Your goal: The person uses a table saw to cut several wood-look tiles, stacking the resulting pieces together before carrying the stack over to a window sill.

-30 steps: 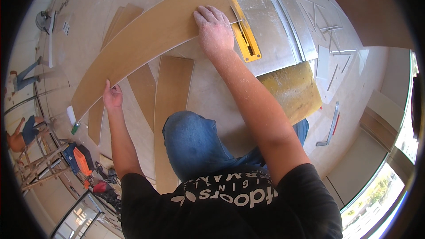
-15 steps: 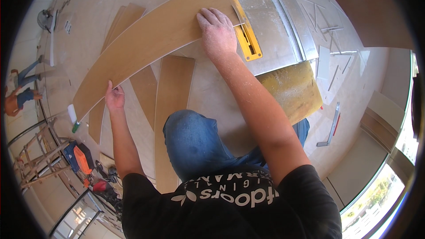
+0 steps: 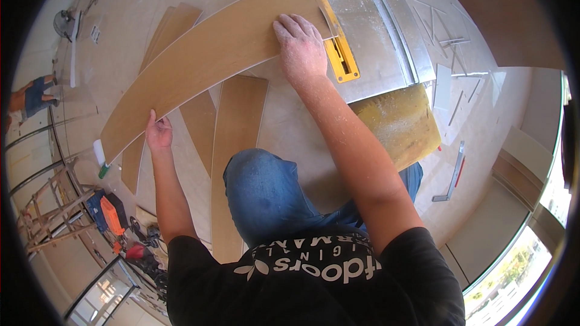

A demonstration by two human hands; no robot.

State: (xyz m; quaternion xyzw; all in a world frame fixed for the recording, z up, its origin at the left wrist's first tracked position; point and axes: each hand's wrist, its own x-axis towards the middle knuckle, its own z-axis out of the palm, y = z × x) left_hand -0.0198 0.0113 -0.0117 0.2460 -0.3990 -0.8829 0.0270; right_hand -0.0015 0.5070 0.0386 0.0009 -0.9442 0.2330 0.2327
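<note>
A long wood-faced board (image 3: 205, 54) with pale edges slants across the upper middle, its right end over the yellow slotted insert (image 3: 343, 60) of a dusty metal saw table (image 3: 380, 60). My left hand (image 3: 159, 131) grips the board's near edge close to its left end, thumb on top and fingers underneath. Close to the right end, my right hand (image 3: 300, 45), coated in pale dust, is on the board with its fingers bent over the top face; its thumb is hidden. A thin plate stands at the board's end beside the insert.
More cut boards (image 3: 238, 105) lie on the floor below the held one. A yellow dusty panel (image 3: 402, 124) hangs from the table's near side. A try square (image 3: 450, 181) and thin offcuts (image 3: 444, 42) lie at right; tools (image 3: 115, 214), scaffolding (image 3: 54, 205) and a person (image 3: 33, 96) are at left.
The board and my right hand have shifted slightly right and nearer in the picture. My left hand keeps its grip. At far left the person has changed position.
</note>
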